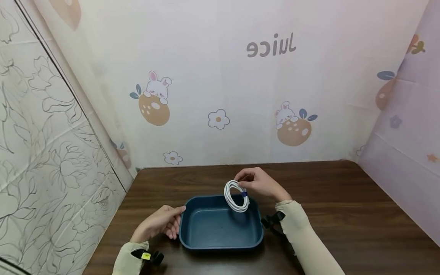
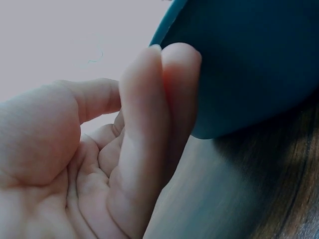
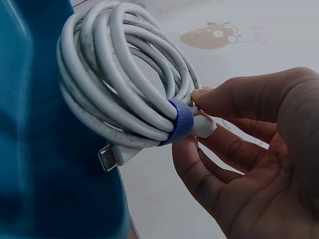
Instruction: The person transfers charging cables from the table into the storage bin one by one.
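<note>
A coiled white USB cable (image 1: 236, 196) hangs over the back right part of a dark blue tray (image 1: 220, 247). My right hand (image 1: 260, 184) pinches the coil between thumb and fingertips at its upper right side. A blue strap (image 3: 181, 122) binds the loops, and a metal USB plug (image 3: 107, 158) sticks out below them in the right wrist view. At the tray's left side, my left hand (image 1: 160, 221) holds the rim, the thumb on top and the other fingers lower against the outer wall. Close up, two fingertips (image 2: 182, 57) meet the tray wall in the left wrist view.
The tray stands on a dark brown wooden table (image 1: 330, 198). A pale printed curtain (image 1: 220, 76) rises behind the table's back edge, with more patterned cloth at both sides. Dark straps with small devices (image 1: 273, 218) sit on both wrists.
</note>
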Tool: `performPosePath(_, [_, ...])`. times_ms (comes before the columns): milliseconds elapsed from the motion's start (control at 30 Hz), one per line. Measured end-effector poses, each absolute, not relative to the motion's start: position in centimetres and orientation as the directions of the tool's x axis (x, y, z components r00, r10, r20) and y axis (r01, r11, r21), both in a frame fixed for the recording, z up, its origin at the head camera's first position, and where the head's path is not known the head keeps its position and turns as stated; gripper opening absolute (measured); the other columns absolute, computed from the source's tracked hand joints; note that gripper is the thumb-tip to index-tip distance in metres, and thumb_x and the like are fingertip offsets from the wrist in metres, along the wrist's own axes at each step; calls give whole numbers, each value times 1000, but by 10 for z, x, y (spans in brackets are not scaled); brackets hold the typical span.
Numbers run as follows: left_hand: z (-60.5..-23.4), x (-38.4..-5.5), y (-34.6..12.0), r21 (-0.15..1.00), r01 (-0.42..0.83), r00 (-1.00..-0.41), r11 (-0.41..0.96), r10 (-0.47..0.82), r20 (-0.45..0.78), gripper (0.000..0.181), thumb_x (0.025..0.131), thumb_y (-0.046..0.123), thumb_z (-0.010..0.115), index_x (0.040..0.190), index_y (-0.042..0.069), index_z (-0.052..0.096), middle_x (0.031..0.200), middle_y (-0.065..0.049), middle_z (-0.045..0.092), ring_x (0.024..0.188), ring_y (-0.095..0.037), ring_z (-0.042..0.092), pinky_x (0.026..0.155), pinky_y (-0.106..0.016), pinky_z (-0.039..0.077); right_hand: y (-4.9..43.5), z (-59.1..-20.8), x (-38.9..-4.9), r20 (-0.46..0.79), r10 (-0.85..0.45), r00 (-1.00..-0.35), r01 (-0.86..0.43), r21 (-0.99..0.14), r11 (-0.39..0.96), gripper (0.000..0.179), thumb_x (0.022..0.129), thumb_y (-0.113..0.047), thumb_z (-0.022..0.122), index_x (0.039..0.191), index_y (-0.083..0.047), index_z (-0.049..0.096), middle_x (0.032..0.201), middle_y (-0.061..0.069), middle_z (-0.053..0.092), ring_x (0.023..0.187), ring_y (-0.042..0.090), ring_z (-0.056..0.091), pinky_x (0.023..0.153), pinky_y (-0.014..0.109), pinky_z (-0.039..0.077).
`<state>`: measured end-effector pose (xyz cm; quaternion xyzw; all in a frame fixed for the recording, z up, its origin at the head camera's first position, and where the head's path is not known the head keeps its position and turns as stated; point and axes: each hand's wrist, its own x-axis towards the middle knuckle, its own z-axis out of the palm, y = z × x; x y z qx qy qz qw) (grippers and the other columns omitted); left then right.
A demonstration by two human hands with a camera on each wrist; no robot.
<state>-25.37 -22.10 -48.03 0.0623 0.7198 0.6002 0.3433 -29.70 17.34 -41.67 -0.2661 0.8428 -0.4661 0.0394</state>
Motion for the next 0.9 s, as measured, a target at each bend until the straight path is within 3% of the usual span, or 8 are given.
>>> performPosePath(900, [-479,-252,-222,914,-317,-765,252,502,-404,53,105,49,55,71,8,64,61,-1,66,48,-9,64,47,-24,56,128,-420,-296,174,-590,-789,-480,-773,415,15,99,-11,68,111,-16,76,101,1,74,83,13,65,73,27,57])
